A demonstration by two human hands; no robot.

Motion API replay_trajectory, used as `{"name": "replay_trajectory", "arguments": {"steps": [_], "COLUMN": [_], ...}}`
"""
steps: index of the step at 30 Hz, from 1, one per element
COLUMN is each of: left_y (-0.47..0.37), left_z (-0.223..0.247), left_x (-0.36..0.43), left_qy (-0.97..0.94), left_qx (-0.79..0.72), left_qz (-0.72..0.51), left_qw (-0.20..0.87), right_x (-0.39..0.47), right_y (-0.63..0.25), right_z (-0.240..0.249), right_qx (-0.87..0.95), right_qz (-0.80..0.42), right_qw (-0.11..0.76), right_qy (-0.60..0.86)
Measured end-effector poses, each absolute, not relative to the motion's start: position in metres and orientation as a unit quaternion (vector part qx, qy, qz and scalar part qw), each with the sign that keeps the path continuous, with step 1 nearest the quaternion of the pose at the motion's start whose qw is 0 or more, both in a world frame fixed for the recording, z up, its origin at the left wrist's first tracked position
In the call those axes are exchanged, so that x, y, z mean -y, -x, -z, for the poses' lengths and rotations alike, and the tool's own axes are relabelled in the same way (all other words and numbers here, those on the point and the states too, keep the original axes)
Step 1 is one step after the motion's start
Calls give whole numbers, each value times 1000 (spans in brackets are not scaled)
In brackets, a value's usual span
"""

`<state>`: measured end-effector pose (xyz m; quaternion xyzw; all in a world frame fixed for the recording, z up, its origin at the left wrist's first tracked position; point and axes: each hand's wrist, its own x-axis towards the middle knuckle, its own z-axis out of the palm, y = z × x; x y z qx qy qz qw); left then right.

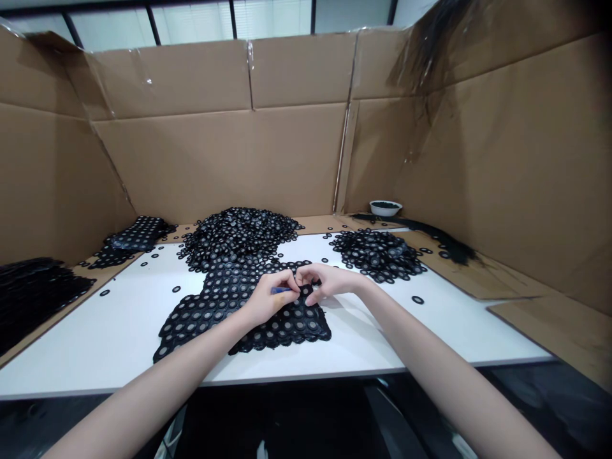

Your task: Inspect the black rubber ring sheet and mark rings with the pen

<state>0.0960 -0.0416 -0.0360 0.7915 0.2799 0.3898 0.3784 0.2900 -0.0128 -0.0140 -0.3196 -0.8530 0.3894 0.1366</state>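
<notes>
A black sheet of joined rings with grey centres [210,310] lies on the white board in front of me. My left hand [272,298] is closed over its right part, and a slim blue thing [280,290] shows between the thumb and fingers; its ends are hidden. My right hand [329,282] meets the left at the sheet's upper right edge. Its fingers and thumb curl around a black ring [305,291] at that edge. The fingertips of both hands nearly touch, and fine details between them are too small to make out.
Behind the sheet rises a large heap of loose black rings [239,233]; a smaller heap [382,255] sits to the right. Dark strands [430,231] and a white bowl [385,209] are at the back right. Black stacks [36,299] stand left. Cardboard walls [215,153] enclose the white board [454,319].
</notes>
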Motion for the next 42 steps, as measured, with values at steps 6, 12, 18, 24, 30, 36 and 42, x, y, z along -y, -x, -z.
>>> {"name": "replay_trajectory", "arguments": {"steps": [6,12,18,24,30,36,42], "left_y": [-95,-94,-94,-94,-94,-95,-95], "left_z": [36,33,32,32,30,30,29], "left_x": [42,43,45,46,47,46,46], "left_qy": [-799,-805,-806,-817,-825,-824,-825], "left_qx": [-278,-284,-287,-287,-279,-278,-273], "left_qz": [-383,-371,-366,-350,-345,-347,-344], "left_qw": [372,367,367,356,351,351,356], "right_x": [13,13,13,14,14,12,11], "right_y": [-290,-289,-289,-289,-289,-290,-291], "right_z": [15,13,14,12,12,15,15], "right_qx": [850,855,857,856,857,859,859], "right_qz": [-394,-387,-380,-383,-382,-385,-384], "right_qw": [131,128,125,122,122,125,125], "right_qy": [323,321,326,327,325,313,315]}}
